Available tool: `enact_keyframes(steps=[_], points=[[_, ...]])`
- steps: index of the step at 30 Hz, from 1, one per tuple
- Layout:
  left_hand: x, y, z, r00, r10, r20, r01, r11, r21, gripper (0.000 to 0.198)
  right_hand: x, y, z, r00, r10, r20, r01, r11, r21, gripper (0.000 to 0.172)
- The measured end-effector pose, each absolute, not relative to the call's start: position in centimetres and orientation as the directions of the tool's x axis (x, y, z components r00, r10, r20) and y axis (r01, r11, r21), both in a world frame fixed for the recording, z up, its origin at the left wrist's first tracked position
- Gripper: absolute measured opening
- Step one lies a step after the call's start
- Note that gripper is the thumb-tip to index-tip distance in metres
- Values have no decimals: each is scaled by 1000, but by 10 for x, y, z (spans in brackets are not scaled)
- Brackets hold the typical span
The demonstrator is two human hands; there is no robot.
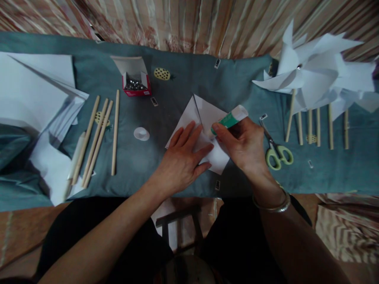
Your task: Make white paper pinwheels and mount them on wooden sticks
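Observation:
A square of white paper (209, 106), slit from its far corner toward the middle, lies on the cloth in front of me. My left hand (185, 157) rests on it with fingers spread, pressing the paper flat. In my right hand (247, 144) is a green and white glue stick (233, 117), tilted, its lower end at the middle of the paper. The fingers hide the tip, so contact with the paper cannot be made out. A small round white cap (141, 134) sits on the cloth to the left of the paper.
Green-handled scissors (278, 154) lie right of my right hand. Finished paper pinwheels (314, 71) on wooden sticks are at the far right. Left are loose wooden sticks (115, 134), a red box (137, 92) of metal pins and stacked white paper (29, 86). Green cloth (189, 71) covers the table.

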State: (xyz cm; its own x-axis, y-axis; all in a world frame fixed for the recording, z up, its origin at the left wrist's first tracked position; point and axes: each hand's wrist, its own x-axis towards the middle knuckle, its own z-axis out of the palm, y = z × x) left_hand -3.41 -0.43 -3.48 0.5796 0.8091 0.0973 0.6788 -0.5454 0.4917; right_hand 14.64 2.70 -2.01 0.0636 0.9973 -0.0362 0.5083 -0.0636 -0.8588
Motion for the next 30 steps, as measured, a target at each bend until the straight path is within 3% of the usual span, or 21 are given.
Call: enact_keyframes(steps=[4, 16, 23, 30], points=[[-34, -4, -34, 584, 807, 86, 678, -544, 495, 46, 145, 27, -22, 122, 993, -6, 504, -67, -861, 27], [-35, -4, -36, 573, 812, 111, 667, -541, 513, 44, 143, 34, -26, 181, 981, -70, 244, -114, -963, 38], [-35, -4, -37, 578, 807, 122, 657, -549, 517, 44, 143, 34, -26, 204, 977, -58, 243, -108, -964, 37], [-35, -4, -36, 583, 806, 103, 655, -541, 527, 46, 144, 33, -26, 158, 987, -23, 391, -84, -917, 34]])
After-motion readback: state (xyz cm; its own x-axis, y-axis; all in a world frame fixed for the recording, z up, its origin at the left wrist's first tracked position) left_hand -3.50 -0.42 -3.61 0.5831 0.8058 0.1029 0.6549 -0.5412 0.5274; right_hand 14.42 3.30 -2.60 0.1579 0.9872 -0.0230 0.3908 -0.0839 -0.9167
